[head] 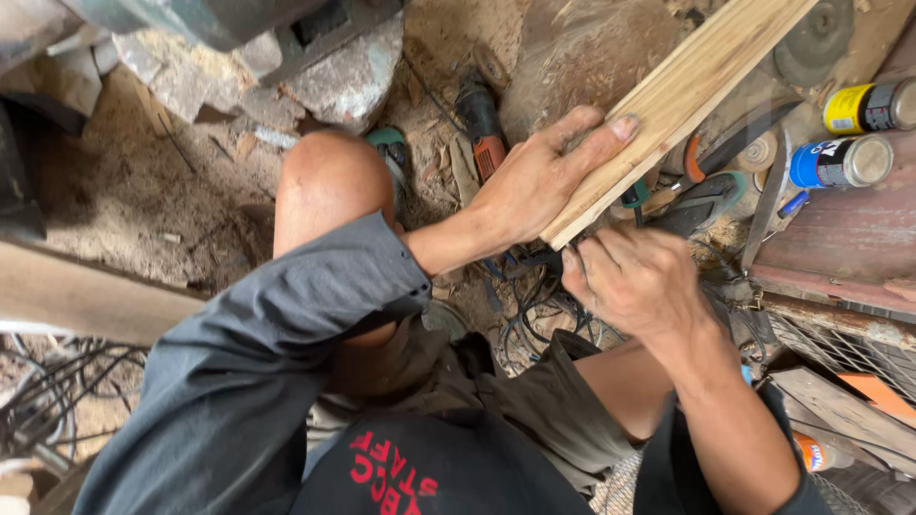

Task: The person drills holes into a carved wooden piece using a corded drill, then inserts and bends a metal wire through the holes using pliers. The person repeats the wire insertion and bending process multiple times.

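Note:
A pale wooden plank [687,91] runs diagonally from the upper right down to the middle of the view. My left hand [539,176] grips its near end from the left, thumb lying flat on its top face. My right hand [634,277] is curled just under that end, fingers closed against the plank's lower edge; what it holds is hidden. My bare knee [324,186] rises to the left of both hands.
An orange and black power tool [482,129] lies on the sawdust-covered ground behind my left hand. Two spray cans [854,133] lie at the right. Tangled black cables [530,319] sit below the hands. A wooden board [81,291] and stone blocks [343,76] lie left.

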